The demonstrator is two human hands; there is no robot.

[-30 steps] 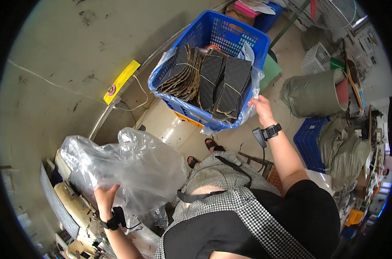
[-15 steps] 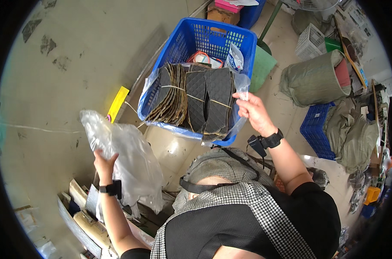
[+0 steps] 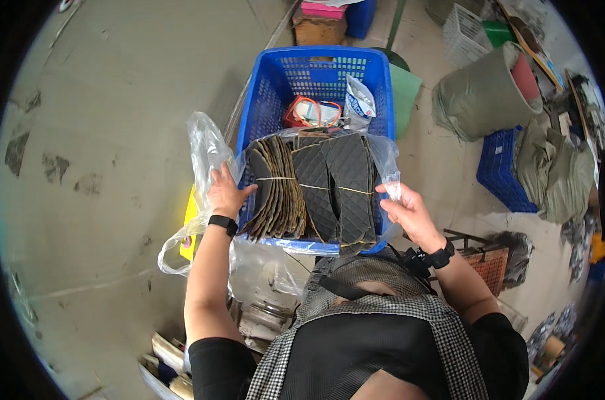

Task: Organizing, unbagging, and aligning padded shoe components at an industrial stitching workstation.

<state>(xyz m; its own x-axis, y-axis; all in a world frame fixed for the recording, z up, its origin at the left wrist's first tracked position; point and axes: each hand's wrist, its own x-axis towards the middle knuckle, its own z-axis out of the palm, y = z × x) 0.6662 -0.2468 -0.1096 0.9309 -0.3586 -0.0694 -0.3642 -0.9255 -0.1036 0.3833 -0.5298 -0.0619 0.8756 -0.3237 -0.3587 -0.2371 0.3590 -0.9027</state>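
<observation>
Bundles of dark quilted pieces [image 3: 314, 195] tied with thin bands lie in the near part of a blue plastic basket [image 3: 248, 100]. A clear plastic bag [image 3: 384, 155] lines that part and hangs over its rim. Its right edge is pinched in my right hand [image 3: 412, 212], beside the rightmost bundle. My left hand [image 3: 227, 195] is at the basket's left rim with thumb and fingers spread, against loose plastic sheeting [image 3: 206, 143] that drapes outside the basket. Whether this sheeting belongs to the same bag I cannot tell.
In the basket's far half lie a white-and-blue packet [image 3: 360, 100] and a red item with an orange cord [image 3: 309, 112]. A yellow object [image 3: 188, 230] is partly behind the plastic. To the right stand a wrapped drum [image 3: 479, 93] and another blue crate [image 3: 501, 170].
My left hand has moved right and up to the basket's rim, and the loose plastic there has shifted and spread. My right hand keeps its pinch on the bag's edge. The view has shifted.
</observation>
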